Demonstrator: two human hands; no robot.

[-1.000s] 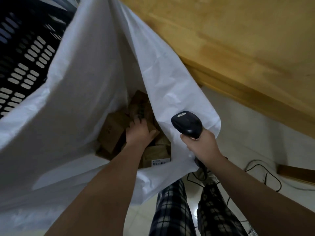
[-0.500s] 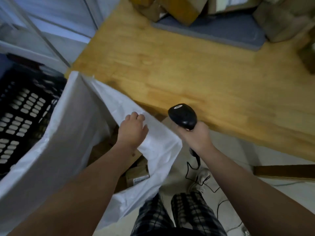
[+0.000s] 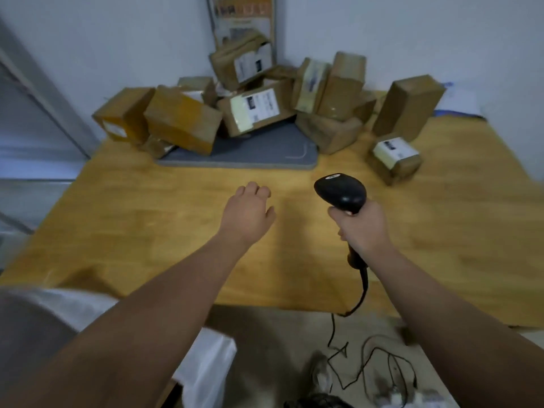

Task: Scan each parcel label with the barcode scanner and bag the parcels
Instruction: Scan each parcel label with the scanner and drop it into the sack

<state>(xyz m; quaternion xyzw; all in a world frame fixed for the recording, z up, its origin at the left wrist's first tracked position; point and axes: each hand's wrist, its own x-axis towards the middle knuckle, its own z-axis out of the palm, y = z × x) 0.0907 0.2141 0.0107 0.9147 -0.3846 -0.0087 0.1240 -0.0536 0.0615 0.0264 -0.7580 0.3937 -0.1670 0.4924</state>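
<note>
Now the left hand (image 3: pixel 248 213) hovers over the middle of the wooden table (image 3: pixel 147 216), its fingers (image 3: pixel 257 190) loosely bent and holding nothing. The right hand (image 3: pixel 363 228) grips the handle of the black scanner (image 3: pixel 341 191). The parcels (image 3: pixel 256 108) lie heaped at the table's far edge, partly on a grey mat (image 3: pixel 265 151). One labelled parcel (image 3: pixel 394 157) sits apart on the right. The white bag (image 3: pixel 206 357) shows at lower left.
</note>
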